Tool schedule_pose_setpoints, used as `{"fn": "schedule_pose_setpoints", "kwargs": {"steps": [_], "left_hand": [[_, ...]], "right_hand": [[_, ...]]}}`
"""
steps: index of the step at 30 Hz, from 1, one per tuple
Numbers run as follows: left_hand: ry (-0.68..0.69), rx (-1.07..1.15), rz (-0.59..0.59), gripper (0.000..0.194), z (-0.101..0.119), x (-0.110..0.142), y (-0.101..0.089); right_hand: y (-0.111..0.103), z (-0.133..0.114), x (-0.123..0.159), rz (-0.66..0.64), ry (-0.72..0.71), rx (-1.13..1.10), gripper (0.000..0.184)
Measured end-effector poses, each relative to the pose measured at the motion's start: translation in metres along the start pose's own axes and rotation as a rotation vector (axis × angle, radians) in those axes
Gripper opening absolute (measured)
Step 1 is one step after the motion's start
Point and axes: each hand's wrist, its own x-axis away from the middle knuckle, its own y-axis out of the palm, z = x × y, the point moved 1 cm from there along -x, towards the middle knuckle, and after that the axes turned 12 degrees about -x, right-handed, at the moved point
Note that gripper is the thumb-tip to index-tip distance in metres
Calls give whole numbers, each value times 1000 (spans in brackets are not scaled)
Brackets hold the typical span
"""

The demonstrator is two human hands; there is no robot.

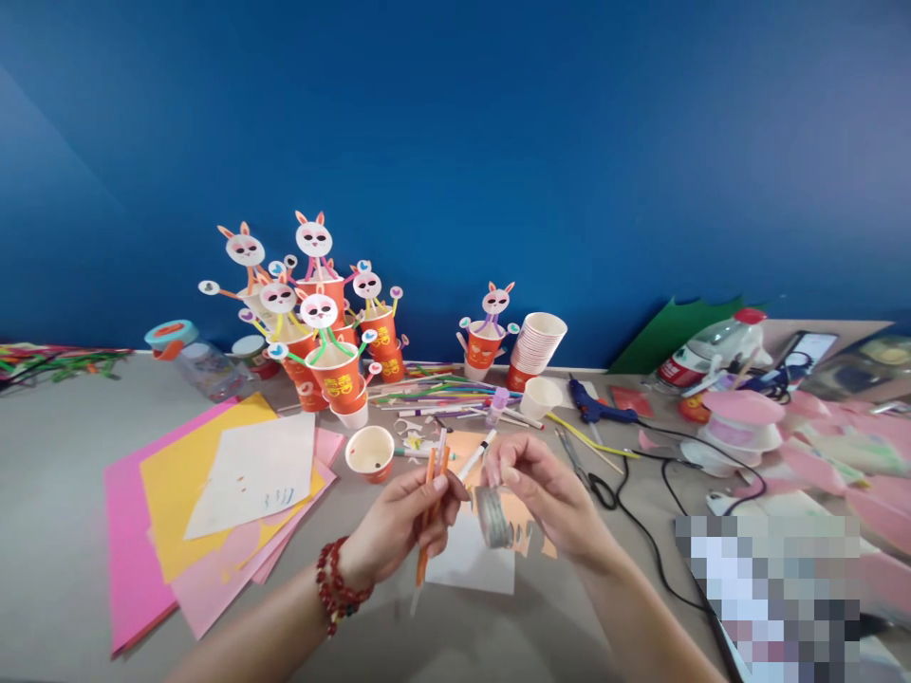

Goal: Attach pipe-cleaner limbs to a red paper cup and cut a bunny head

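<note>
My left hand (419, 512) wears a red bead bracelet and is closed around a few thin orange sticks (422, 560), held nearly upright, with a paler stick beside them. Level with it on the right, my right hand (533, 489) has thumb and fingers bent together at a roll of clear tape (493, 517), which hangs on edge below the fingertips. A white sheet (474, 566) and cut orange paper (530, 526) lie on the table under the hands. Just beyond my left fingers is a white marker (476, 455) with a black end.
Paper cups with rabbit faces (333, 375) stand at the back left, near stacked cups (539, 346). Coloured paper (163, 493) lies left. An open cup (370, 453) stands near my left hand. Scissors (602, 489), a blue glue gun (598, 408) and its cord lie right.
</note>
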Motion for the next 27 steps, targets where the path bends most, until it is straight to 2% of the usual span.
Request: {"fn": "schedule_pose_setpoints", "kwargs": {"steps": [4,8,11,14,17,21,27], "left_hand": [[-31,-12,-10,27,3,1,3],[-64,-37,4,28,5,1,5],[-83,-64,-2,29,5,2,5],[-81,-115,5,31,6,2,4],[-68,-218,7,34,12,2,3],[-80,-391,-6,37,29,3,-1],[-131,-546,-107,37,54,3,-14]], "right_hand": [[5,3,-3,13,50,138,15],[9,5,-6,-46,78,168,14],[10,0,-8,-70,75,320,15],[12,-7,-10,-101,29,538,14],[14,-13,-12,-129,-30,666,14],[15,-20,-16,-152,-113,688,12],[18,-28,-21,-126,-226,692,9]]}}
